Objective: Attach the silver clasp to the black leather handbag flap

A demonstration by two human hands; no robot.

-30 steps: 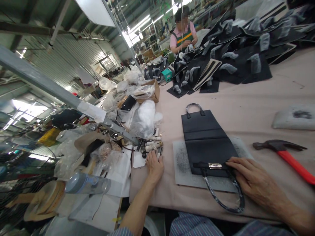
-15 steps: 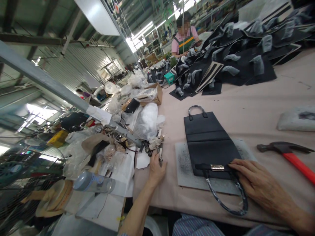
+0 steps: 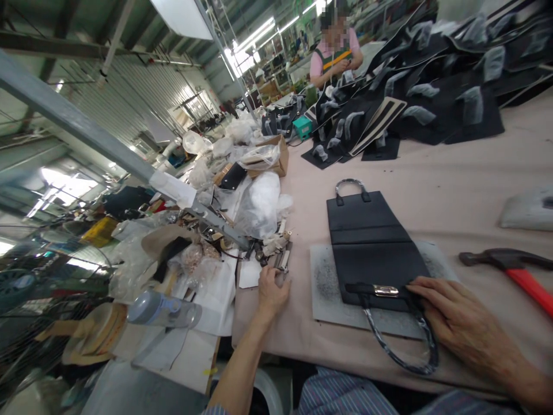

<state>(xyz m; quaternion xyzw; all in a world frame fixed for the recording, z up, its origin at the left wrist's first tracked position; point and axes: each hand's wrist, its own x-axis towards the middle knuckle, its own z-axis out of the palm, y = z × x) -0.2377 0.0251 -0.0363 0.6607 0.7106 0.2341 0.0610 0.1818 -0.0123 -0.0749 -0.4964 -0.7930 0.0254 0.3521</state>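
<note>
A flat black handbag body [image 3: 369, 222] lies on a grey slab [image 3: 322, 288] in front of me. It has a plastic-wrapped handle at each end and a gold metal clasp [image 3: 386, 291] on the strap near me. My right hand [image 3: 464, 320] grips the bag's near right corner, fingers on top, beside the near handle [image 3: 401, 363]. My left hand [image 3: 273, 294] is at the table's left edge among a pile of small metal fittings and strips [image 3: 276, 248]. Its fingers are curled in, and what they hold, if anything, is hidden.
A claw hammer [image 3: 525, 282] with a red handle lies on the right, below a pale block [image 3: 527, 207]. Black bag panels [image 3: 453, 109] are heaped at the back, where a co-worker [image 3: 334, 52] sits. Plastic bags [image 3: 259, 204] and a bottle [image 3: 164, 311] are left, near a slanting metal post [image 3: 108, 138].
The view has shifted slightly, so the table things appear a little to the right and higher. Both my hands stay at nearly the same spots. The co-worker's hands have moved.
</note>
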